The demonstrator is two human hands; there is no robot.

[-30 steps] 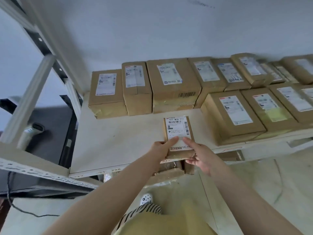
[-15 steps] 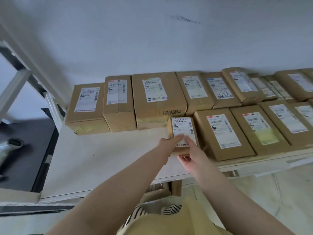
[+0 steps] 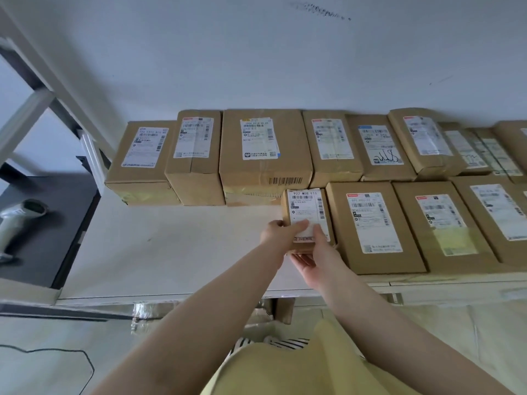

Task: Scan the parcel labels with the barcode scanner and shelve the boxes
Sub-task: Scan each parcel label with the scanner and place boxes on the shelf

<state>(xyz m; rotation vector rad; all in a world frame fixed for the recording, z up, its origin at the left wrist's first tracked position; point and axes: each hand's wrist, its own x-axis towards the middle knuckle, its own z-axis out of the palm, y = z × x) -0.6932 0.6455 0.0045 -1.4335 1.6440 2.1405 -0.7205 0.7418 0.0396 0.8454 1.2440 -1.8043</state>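
A small box [image 3: 306,216] is held by both hands on the white shelf [image 3: 171,246]; the left hand [image 3: 281,232] grips its near-left corner, with the thumb laid across the label [image 3: 306,208] and the fingers curled at the left side; the right hand [image 3: 315,259] is cupped under and against the near end, palm up, with the thumb resting on the label's lower part; whether the box's base rests fully on the shelf cannot be told, as its near end is hidden by the hands. Just right of the grip, and touching or almost touching the box, a larger flat parcel [image 3: 373,223] is seen lying label-up; further right of it, two more flat parcels [image 3: 445,220] are ranged along the shelf's front edge. Just beyond the grip, a wide carton [image 3: 265,149] is stood against the wall [image 3: 256,52], its front face touching or nearly touching the box's far end; a back row [image 3: 373,146] of labelled cartons is continued to either side of it. Left of the grip, a bare stretch of shelf is shown. Well away to the left, off the shelf, the scanner [image 3: 17,220] is laid on a dark surface [image 3: 57,223], untouched by either hand. Nearer than the grip, below the forearms, a yellow garment [image 3: 285,366] is visible.
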